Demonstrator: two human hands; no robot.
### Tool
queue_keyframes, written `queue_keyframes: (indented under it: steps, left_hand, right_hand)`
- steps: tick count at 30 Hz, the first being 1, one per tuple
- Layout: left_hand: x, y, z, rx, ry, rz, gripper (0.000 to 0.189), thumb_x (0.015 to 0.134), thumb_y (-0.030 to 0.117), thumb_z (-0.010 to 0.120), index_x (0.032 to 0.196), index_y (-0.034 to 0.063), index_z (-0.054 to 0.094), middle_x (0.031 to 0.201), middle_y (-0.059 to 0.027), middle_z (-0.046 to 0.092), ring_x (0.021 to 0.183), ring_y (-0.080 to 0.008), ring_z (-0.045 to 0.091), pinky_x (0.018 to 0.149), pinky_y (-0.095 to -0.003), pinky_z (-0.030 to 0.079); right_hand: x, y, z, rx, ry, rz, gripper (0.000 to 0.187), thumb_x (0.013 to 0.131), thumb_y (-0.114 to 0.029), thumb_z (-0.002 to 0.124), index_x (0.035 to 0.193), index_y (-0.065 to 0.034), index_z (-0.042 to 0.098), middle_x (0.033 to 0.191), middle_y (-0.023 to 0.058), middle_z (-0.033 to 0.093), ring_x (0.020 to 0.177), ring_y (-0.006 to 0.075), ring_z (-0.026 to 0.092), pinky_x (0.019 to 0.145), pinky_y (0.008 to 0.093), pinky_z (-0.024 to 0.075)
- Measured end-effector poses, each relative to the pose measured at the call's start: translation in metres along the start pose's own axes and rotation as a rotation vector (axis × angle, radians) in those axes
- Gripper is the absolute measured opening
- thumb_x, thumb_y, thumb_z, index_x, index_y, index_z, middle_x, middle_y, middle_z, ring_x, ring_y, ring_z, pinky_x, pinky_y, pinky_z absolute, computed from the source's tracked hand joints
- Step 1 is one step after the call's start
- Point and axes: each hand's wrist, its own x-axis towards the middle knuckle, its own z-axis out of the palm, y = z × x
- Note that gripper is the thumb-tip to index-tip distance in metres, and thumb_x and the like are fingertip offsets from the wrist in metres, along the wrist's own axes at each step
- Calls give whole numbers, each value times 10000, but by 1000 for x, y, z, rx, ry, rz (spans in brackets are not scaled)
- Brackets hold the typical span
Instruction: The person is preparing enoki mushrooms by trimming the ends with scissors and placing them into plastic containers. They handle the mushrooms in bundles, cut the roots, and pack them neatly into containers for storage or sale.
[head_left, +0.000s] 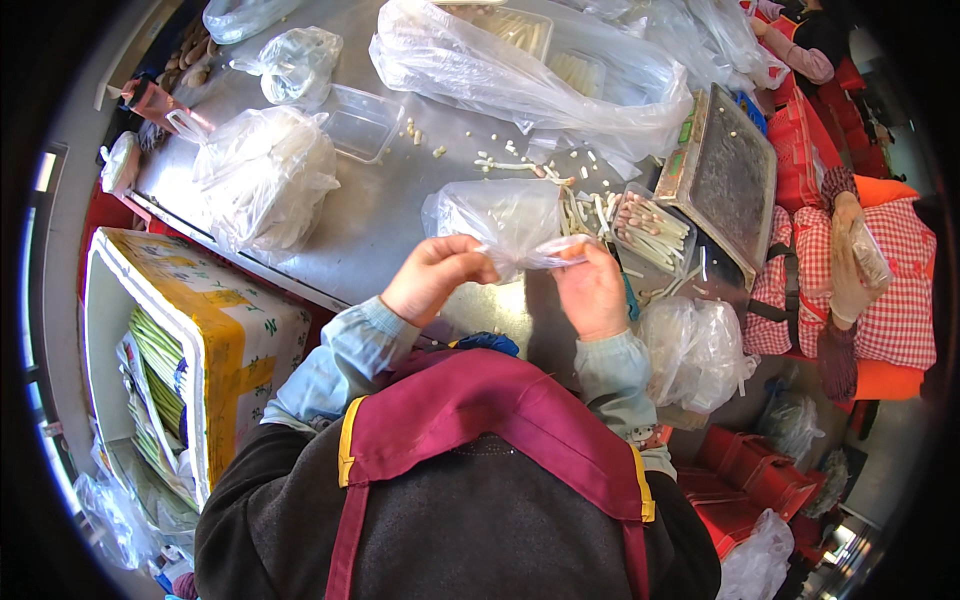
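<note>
A clear plastic bag (499, 210) lies on the metal table (360, 217) in front of me, its neck drawn together between my hands. My left hand (442, 276) pinches the gathered neck, and my right hand (592, 289) grips the twisted end of the plastic. What the bag holds is hard to make out. Just right of it, a clear tray (654, 229) contains pale cut stalks with pinkish ends, and loose stalks (574, 214) lie between bag and tray. Small cut pieces (511, 148) are scattered farther back.
A filled bag (266, 176) and an empty clear tray (362, 124) stand left. A large open bag (517, 79) with trays is at the back. Right is a weighing scale (720, 180); beyond it, a person in a checked apron (885, 277). A foam box (225, 330) with green stalks stands lower left.
</note>
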Motion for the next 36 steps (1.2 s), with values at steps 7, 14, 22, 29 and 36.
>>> queue_keyframes:
  steps: [7, 14, 22, 29, 36]
  left_hand:
    - [-7, -5, -35, 403, 20, -135, 168, 904, 163, 613, 823, 17, 632, 709, -29, 577, 697, -121, 556, 702, -273, 471]
    - [-4, -28, -50, -196, 183, -168, 182, 925, 137, 557, 763, 60, 589, 717, -48, 584, 743, -195, 589, 696, -317, 475]
    - [-18, -6, -32, -340, 9, -118, 159, 962, 200, 535, 984, 56, 597, 951, -101, 645, 929, -212, 625, 791, -336, 487]
    - [-15, -4, 5, 81, -231, -148, 343, 959, 211, 549, 1235, 8, 555, 1120, -94, 616, 1044, -184, 594, 923, -358, 473]
    - [1, 0, -63, -630, 172, -110, 339, 932, 221, 551, 1186, -1, 586, 1131, -116, 617, 1053, -225, 594, 879, -350, 482]
  right_hand:
    - [-18, -10, -31, -622, -29, 234, 116, 869, -65, 563, 760, -24, 572, 676, 13, 535, 679, 121, 524, 689, 252, 415]
    - [-9, 22, -56, -97, 255, 150, 192, 824, 6, 523, 652, -75, 495, 625, 9, 458, 609, 132, 461, 713, 322, 452]
    - [-13, 3, -29, 130, 64, 187, 144, 929, -181, 555, 871, -52, 582, 921, 104, 624, 783, 225, 598, 839, 419, 482]
    - [-14, 0, 15, -619, -206, 193, 308, 964, -207, 555, 1167, 21, 593, 969, 21, 641, 807, 69, 569, 744, 241, 476]
    - [-16, 2, -24, -1371, -378, -268, 51, 784, -68, 657, 799, -27, 631, 822, 55, 628, 855, 228, 562, 822, 334, 430]
